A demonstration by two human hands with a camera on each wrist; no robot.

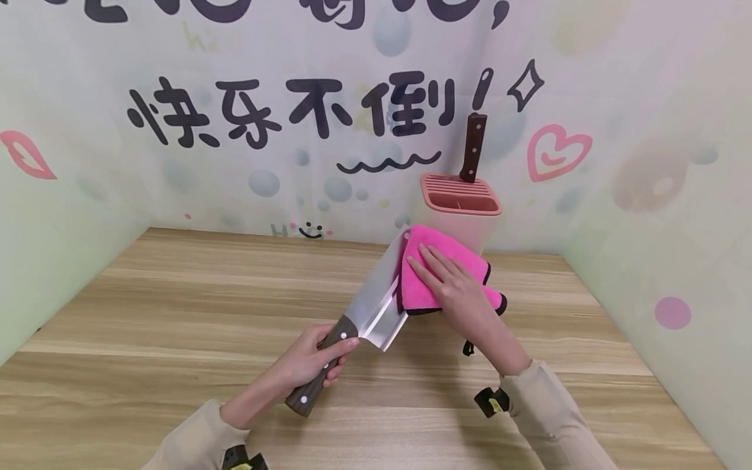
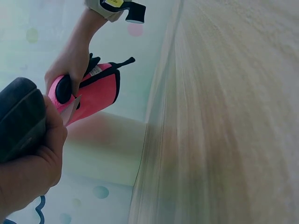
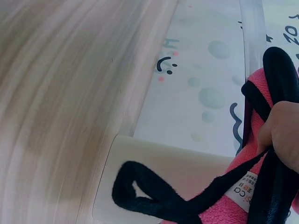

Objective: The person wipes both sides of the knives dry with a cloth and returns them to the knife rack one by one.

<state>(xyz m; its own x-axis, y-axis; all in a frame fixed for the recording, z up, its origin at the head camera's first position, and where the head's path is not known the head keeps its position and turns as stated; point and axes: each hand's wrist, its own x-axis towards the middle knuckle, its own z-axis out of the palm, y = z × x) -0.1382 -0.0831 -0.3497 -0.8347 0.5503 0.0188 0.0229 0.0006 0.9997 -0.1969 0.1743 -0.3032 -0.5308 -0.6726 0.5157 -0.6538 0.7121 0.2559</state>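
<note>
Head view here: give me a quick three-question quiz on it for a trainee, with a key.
1. Multiple choice: what colour is the slotted top of the knife holder? A) black, B) blue, C) pink.
2. True or false: neither grip touches the pink cloth.
3. Fill the gap: the left grip holds the broad-bladed knife by its ____.

Key: 1. C. 2. False; the right grip holds the pink cloth over part of the blade. 3. Handle.

Pink-topped pale knife holder point(image 1: 463, 220) on the wood-grain worktop point(image 1: 194, 313)
Brown riveted knife handle point(image 1: 473, 149) upright in it; black-lettered white backdrop point(image 1: 294, 153) behind.
</note>
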